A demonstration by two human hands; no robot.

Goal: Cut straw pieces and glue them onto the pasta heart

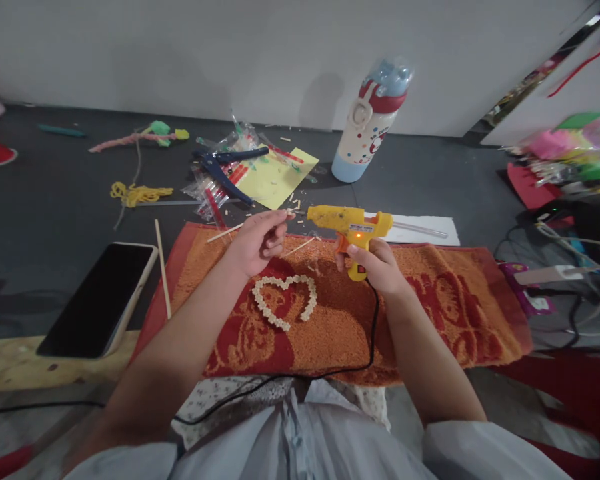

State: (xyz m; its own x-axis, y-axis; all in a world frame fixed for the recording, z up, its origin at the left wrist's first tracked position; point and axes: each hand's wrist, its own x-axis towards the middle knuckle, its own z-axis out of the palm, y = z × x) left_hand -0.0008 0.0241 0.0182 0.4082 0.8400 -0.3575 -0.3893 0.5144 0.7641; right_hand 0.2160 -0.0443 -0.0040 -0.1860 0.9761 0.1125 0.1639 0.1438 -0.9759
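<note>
My right hand (377, 263) is wrapped round the handle of a yellow glue gun (337, 217), whose orange light glows. A clear glue stick (420, 230) pokes out of its back end. My left hand (263, 240) pinches a tiny pale wooden piece (291, 213) close to the gun's nozzle; whether the two touch I cannot tell. Below the hands, a heart outline of small pale wooden pieces (265, 308) lies on an orange and red towel (345, 320). The outline has a gap at its lower tip.
Blue pliers (225, 175), a yellow paper (277, 177) and plastic packets lie behind the towel. A bottle (370, 127) stands at the back. A phone (100, 300) and a thin stick (163, 270) are at left. The gun's black cord (325, 375) crosses the towel's front.
</note>
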